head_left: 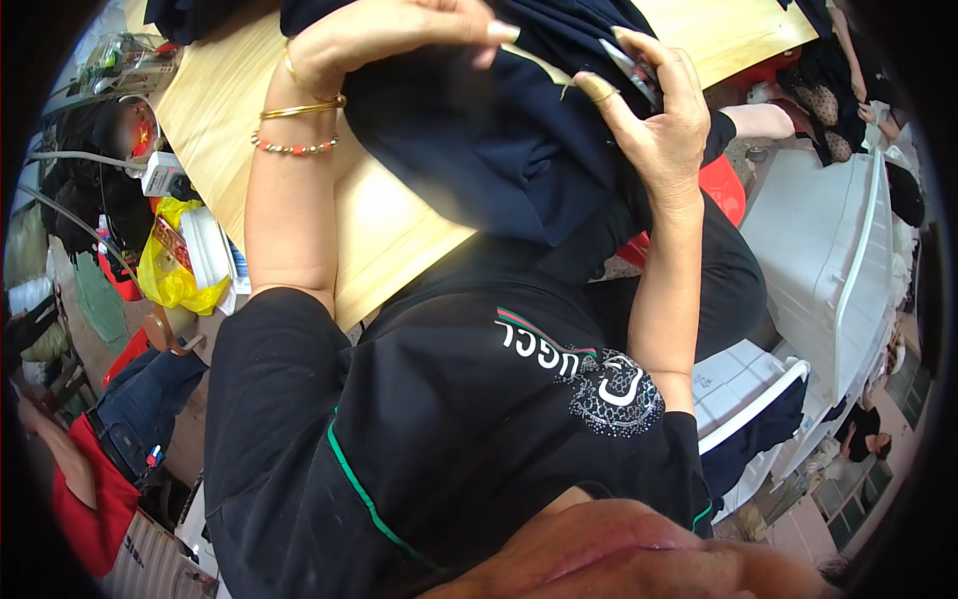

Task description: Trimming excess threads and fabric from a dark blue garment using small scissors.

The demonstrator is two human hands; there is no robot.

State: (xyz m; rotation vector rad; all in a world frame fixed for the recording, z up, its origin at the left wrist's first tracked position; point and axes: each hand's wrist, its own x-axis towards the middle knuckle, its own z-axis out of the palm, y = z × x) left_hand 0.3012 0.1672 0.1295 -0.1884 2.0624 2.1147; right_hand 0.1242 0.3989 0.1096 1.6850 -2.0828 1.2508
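Note:
Dark navy cloth point(499, 150) lies over the table's edge and down toward my lap. My left hand point(429, 30), with bangles and a beaded bracelet at the wrist, is above its far left part. Its thumb and fingers are drawn together, and what they pinch is too small to make out. My right hand point(664, 130) is above the right part of the cloth, with thumb and forefinger apart. Silvery thread snips point(629, 65) sit within its fingers, their handle end partly hidden. A pale thread-like bit shows near the right thumb.
The pale wooden table point(225, 130) carries more dark cloth at its far edge. A yellow plastic bag point(175, 265) and a white box stand to the left. On the right are a red stool point(723, 190) and large white bins point(813, 215). Other people are at both sides.

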